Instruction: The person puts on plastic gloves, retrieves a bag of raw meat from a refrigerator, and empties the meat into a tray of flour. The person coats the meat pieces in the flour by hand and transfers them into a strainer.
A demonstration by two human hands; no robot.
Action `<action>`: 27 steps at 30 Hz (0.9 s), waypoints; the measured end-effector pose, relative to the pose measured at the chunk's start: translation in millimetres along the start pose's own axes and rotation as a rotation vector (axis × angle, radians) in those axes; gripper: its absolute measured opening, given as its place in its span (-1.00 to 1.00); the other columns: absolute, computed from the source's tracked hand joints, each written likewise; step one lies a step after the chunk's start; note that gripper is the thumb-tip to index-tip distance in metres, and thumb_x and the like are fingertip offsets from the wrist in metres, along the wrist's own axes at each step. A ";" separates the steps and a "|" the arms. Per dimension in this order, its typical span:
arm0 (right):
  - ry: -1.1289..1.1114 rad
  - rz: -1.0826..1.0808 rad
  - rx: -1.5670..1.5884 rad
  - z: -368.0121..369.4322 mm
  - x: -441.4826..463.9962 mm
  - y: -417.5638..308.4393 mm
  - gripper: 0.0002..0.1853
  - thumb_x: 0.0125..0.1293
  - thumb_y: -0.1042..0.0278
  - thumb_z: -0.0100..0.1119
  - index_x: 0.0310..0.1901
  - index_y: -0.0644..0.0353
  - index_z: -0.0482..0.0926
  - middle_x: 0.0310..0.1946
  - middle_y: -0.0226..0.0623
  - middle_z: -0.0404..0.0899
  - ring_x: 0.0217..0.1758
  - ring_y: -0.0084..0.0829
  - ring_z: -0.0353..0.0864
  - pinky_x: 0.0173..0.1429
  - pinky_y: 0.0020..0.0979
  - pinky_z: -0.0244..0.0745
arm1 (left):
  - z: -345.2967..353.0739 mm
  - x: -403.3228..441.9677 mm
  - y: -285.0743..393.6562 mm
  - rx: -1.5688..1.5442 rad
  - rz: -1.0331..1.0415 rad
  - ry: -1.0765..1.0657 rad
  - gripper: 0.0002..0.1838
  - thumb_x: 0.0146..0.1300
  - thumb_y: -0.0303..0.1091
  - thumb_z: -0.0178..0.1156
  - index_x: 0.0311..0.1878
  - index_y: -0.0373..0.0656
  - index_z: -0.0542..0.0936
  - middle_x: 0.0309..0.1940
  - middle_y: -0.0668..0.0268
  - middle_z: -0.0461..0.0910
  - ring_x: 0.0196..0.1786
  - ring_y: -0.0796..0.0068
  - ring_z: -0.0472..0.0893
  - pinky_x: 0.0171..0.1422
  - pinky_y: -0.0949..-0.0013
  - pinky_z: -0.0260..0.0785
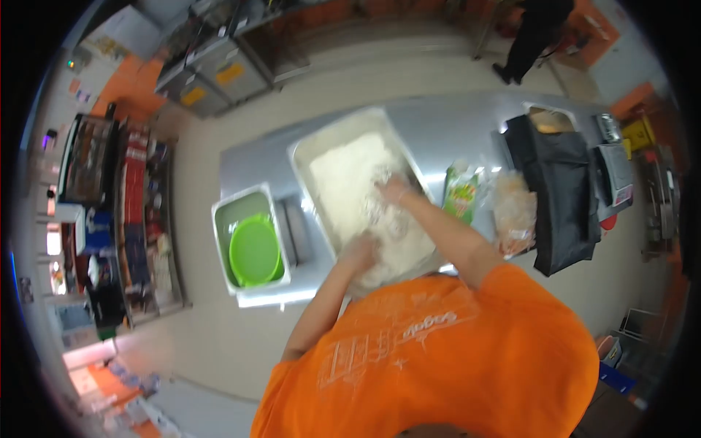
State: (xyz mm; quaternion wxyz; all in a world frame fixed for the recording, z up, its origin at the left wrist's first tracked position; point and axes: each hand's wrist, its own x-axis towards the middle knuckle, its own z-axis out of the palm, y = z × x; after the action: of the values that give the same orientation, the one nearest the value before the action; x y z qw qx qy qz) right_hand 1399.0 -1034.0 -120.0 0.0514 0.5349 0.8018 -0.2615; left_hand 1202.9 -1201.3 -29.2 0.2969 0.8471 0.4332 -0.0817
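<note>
A deep metal tray on the steel table holds a broad layer of white powder that looks like flour. Lumpy, powder-coated pieces lie in its middle, too blurred to name. My left hand is low in the tray at its left side, touching the powder, its fingers smeared by motion. Farther up and to the right, my right hand reaches into the powder beside a coated lump. Its fingers are powdery and blurred, and I cannot make out what they hold.
Left of the tray, a metal pan holds a green basin. To the right are a green packet, a clear bag with pale contents and a black bag. A person in dark trousers stands beyond the table.
</note>
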 end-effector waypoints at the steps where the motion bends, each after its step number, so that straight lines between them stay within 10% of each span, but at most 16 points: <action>1: -0.159 -0.095 0.013 -6.9 -4.7 -14.8 -0.17 0.44 -0.32 0.04 0.35 0.39 0.49 0.37 0.33 0.43 0.39 0.22 0.49 0.50 -0.08 0.38 | -4.7 -1.7 -4.2 -0.206 -0.079 0.021 -0.55 0.32 -0.09 0.28 0.18 -0.12 0.64 0.23 -0.01 0.61 0.20 -0.06 0.62 0.32 0.06 0.47; 9: -0.479 -0.201 0.207 -22.8 -64.0 -72.8 -0.28 0.44 -0.22 0.06 0.25 0.39 0.59 0.22 0.28 0.58 0.33 0.04 0.58 0.42 -0.12 0.46 | -33.3 51.6 -52.3 -0.314 -0.531 0.723 -0.41 0.43 0.10 0.15 0.12 -0.35 0.59 0.15 -0.15 0.62 0.24 -0.09 0.58 0.41 0.01 0.38; 11: -0.524 -0.141 0.483 25.1 -33.0 -24.9 -0.40 0.41 -0.11 0.14 0.16 0.33 0.67 0.14 0.12 0.68 0.23 0.02 0.66 0.35 -0.09 0.50 | -20.4 73.2 -66.2 -0.123 -0.622 0.517 -0.37 0.45 0.14 0.08 0.15 -0.34 0.57 0.15 -0.12 0.62 0.22 -0.06 0.59 0.42 0.00 0.37; 16: -0.236 0.234 -0.055 -23.3 -58.1 -23.3 -0.31 0.52 -0.23 -0.06 0.26 0.30 0.58 0.32 0.09 0.56 0.34 0.01 0.58 0.47 -0.10 0.42 | 0.2 80.0 -44.4 0.032 -0.612 0.082 -0.11 0.52 0.34 -0.23 0.40 -0.40 0.46 0.42 -0.13 0.46 0.48 -0.09 0.44 0.55 0.01 0.24; 19: -0.302 0.275 -0.172 11.1 -95.5 -15.3 -0.33 0.52 -0.20 -0.02 0.30 0.28 0.56 0.33 0.03 0.56 0.33 -0.07 0.58 0.45 -0.13 0.44 | -21.5 59.0 -12.9 -0.328 -0.633 -0.212 -0.02 0.50 0.45 -0.34 0.51 -0.33 0.38 0.52 -0.05 0.36 0.60 -0.02 0.30 0.64 0.07 0.12; 27: -0.375 0.771 1.533 116.8 -136.2 8.7 -0.49 0.55 -0.02 0.08 0.22 0.29 0.61 0.14 -0.16 0.65 0.18 -0.25 0.64 0.25 -0.21 0.53 | 2.5 21.8 8.5 -0.841 -0.711 -0.072 0.00 0.37 0.56 -0.14 0.45 -0.20 0.49 0.49 -0.06 0.40 0.54 0.05 0.37 0.60 0.18 0.16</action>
State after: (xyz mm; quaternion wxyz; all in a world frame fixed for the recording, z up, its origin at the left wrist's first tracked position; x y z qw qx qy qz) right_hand 1441.2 -1200.0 -174.0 -0.1065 0.6039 0.1472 -0.7760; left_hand 1223.2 -1191.6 -36.2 0.5786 0.4535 0.6774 -0.0257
